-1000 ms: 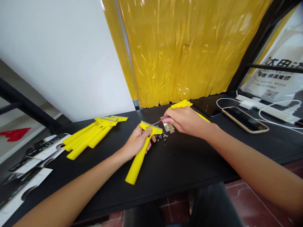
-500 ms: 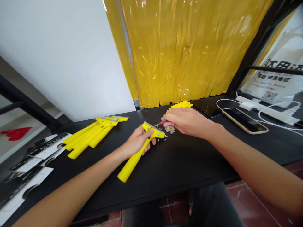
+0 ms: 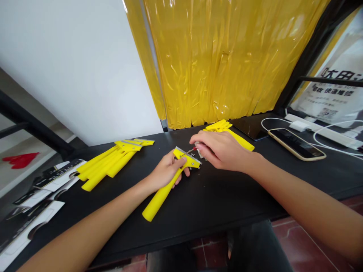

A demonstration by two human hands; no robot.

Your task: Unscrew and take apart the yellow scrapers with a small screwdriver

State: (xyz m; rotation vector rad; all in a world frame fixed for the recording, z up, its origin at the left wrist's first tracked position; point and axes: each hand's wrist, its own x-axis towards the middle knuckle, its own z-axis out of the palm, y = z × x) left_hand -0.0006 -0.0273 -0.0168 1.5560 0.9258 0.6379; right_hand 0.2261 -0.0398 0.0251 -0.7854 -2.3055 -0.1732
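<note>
My left hand (image 3: 166, 172) is wrapped round the neck of a yellow scraper (image 3: 167, 181), fingers clamped on it just below the head, thumb up near the blade end. The scraper lies at a slant on the black counter (image 3: 221, 200): head w/ a thin metal blade edge points up-right, handle runs down-left toward me, butt end resting on the counter.

My right hand (image 3: 221, 151) comes in from the right, fingers pinched together on a small screwdriver (image 3: 190, 150) w/ a red collar. Its thin metal shaft angles down-left & the tip sits on the scraper head. Can't tell if it's seated in a screw, too small.

Just beside the head, partly under the right hand, a few tiny screws (image 3: 199, 164) lie loose on the counter. Small metal pieces behind the right hand are mostly hidden.

Further left, well apart, a stack of yellow scrapers (image 3: 109, 164) lies fanned out, heads toward the wall. Behind the right hand, another few yellow scrapers (image 3: 227, 130) near the yellow plastic curtain (image 3: 221, 56). Far left edge: black & white printed cards (image 3: 36, 192). Right side: a phone (image 3: 296, 143) face up w/ a white cable (image 3: 334, 126) nearby, & a dark tablet (image 3: 251, 128) just beside it.
</note>
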